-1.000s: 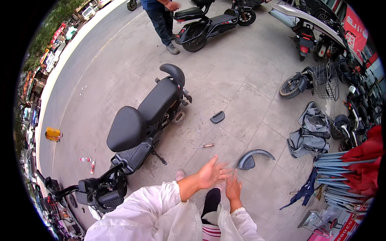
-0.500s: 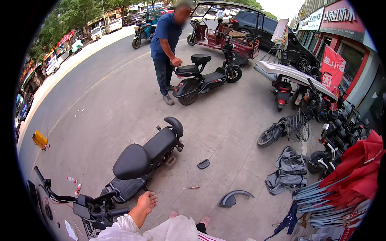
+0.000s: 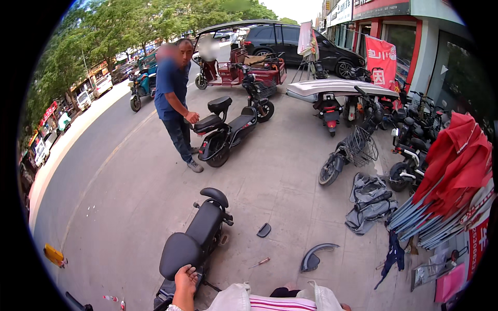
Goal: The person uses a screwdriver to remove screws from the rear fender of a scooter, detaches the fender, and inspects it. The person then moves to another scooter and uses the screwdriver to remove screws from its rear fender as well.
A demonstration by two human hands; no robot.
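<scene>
In front of me stands a black electric scooter with a wide padded seat point(image 3: 180, 256), a longer rear seat point(image 3: 205, 225) and a small backrest point(image 3: 214, 197). My left hand point(image 3: 185, 282) overlaps the front edge of the wide seat, fingers loosely bent and holding nothing; whether it touches the seat I cannot tell. Of my right hand point(image 3: 345, 307), just a sliver of skin shows at the lower edge, its fingers hidden. On the paving right of the scooter lie a small black part point(image 3: 264, 230), a screwdriver point(image 3: 260, 263) and a curved dark fender point(image 3: 316, 257).
Further off, a person in a blue shirt point(image 3: 174, 98) stands behind another black scooter point(image 3: 228, 129). To the right are a scooter with a wire basket point(image 3: 360, 149), a grey cloth bundle point(image 3: 369, 202) and folded red canopies point(image 3: 451, 166). A yellow object point(image 3: 54, 255) lies far left.
My view has tilted up and turned right, so the near scooter sits lower and its handlebar has mostly left the picture. My left hand has come closer to the wide seat.
</scene>
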